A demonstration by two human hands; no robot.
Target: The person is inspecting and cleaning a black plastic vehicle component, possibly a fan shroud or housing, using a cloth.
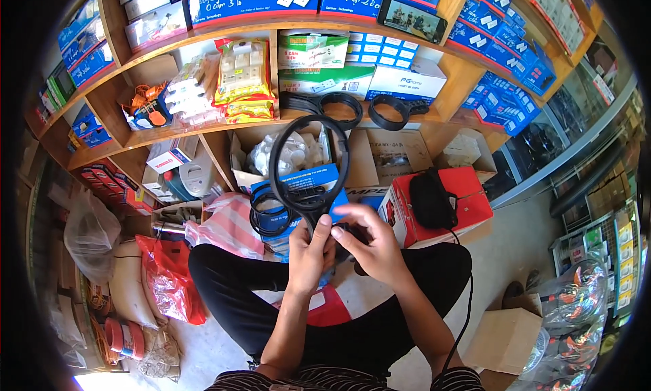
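Note:
In front of my lap I hold up a black ring with a short handle (274, 171), whose middle is see-through. My left hand (310, 259) is closed around the handle, thumb lying along it. My right hand (381, 254) is beside it, thumb close to the left thumb and index finger slightly blurred. Its fingers curl about a dark part at the handle's base that I cannot make out. Behind the ring stands a blue box (332, 176), with a coil of black cable (258, 218) against it.
Two similar black rings, one marked here (388, 125), lie on the wooden shelf (447, 113). A phone (412, 20) leans on the upper shelf. At right, a black pouch (432, 200) with a cable sits on a red box (475, 204). Bags (169, 276) lie left; a carton (502, 337) stands right.

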